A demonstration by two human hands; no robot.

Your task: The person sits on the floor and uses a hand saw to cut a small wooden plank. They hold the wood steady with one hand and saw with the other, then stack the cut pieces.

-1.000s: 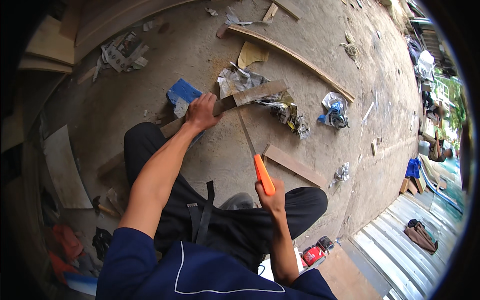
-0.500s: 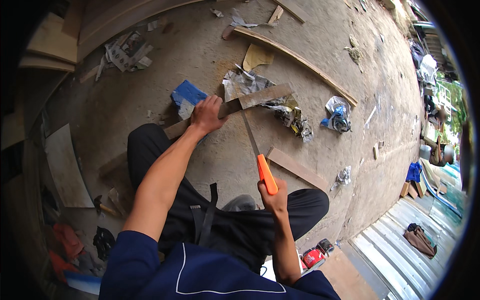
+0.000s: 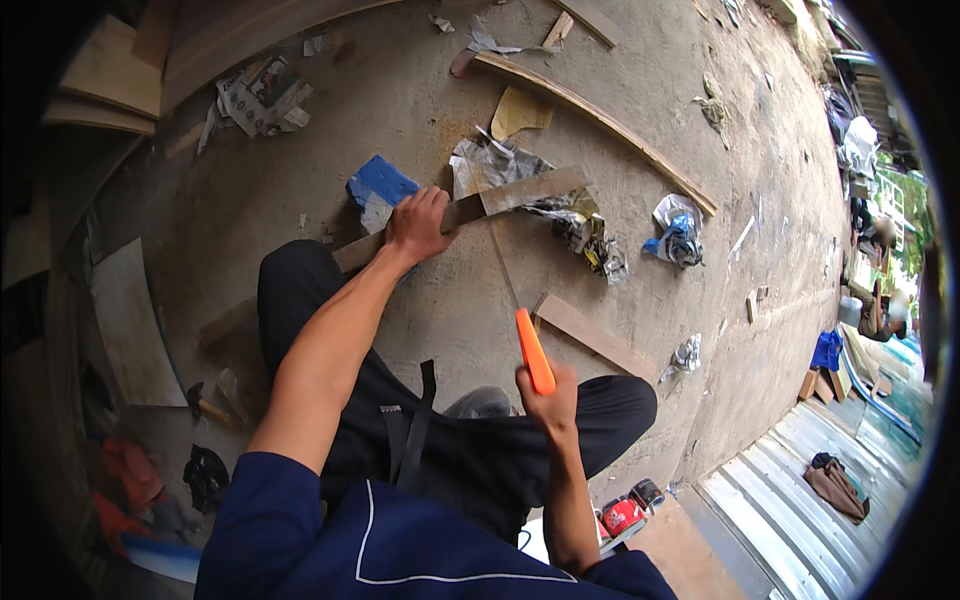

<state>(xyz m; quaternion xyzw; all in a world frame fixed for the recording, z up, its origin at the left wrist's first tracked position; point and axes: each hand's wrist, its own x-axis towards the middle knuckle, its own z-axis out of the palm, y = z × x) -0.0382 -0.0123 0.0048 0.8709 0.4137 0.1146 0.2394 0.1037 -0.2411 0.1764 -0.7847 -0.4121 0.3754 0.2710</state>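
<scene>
Saw blade (image 3: 503, 262) thin, hard to make out vs concrete floor (image 3: 700, 110); only the orange handle (image 3: 534, 350) reads clearly. R hand (image 3: 547, 398) closed round that handle, fingers hidden behind it. L hand (image 3: 418, 225) pressed palm-down, fingers curled over a long wood strip (image 3: 520, 190) lying on the floor, covering its middle. Blade meets strip just right of L hand. Blue block (image 3: 378, 185) just beside L hand, partly under paper. No containers visible.
</scene>
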